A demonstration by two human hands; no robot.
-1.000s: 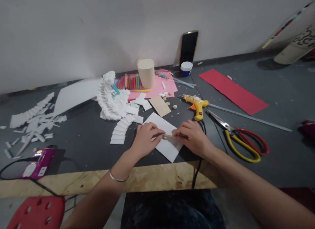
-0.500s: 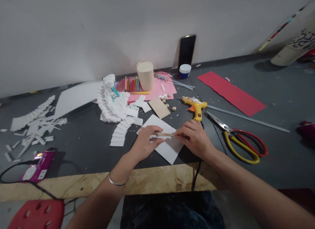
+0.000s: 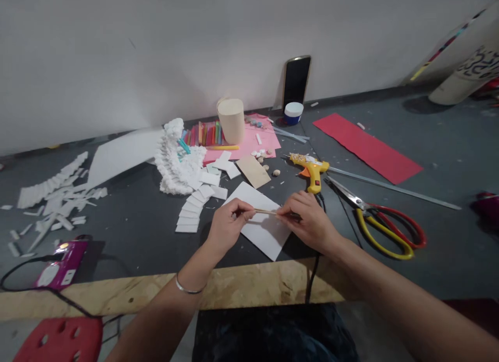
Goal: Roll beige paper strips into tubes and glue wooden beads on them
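A thin, light-brown strip (image 3: 265,211) stretches between my two hands, above a white sheet (image 3: 268,242) on the dark table. My left hand (image 3: 230,222) pinches its left end between thumb and fingers. Closed on the right end is my right hand (image 3: 306,216); its fingers hide that end. Just beyond the right hand lies a yellow glue gun (image 3: 314,170). Scissors (image 3: 364,206) with one red and one yellow handle rest to the right. White cut cards (image 3: 189,214) fan out left of the sheet.
Behind are a tan piece (image 3: 252,170), pink paper (image 3: 253,144), a cream cup (image 3: 232,118), a white textured object (image 3: 175,164) and a blue jar (image 3: 293,114) by a leaning phone (image 3: 296,81). Red paper (image 3: 366,146) lies right, white scraps (image 3: 58,211) and a purple device (image 3: 62,263) left.
My left thumb and fingers were apart around the strip's left end; now they have closed on it. My right hand keeps its hold. The view has shifted very slightly.
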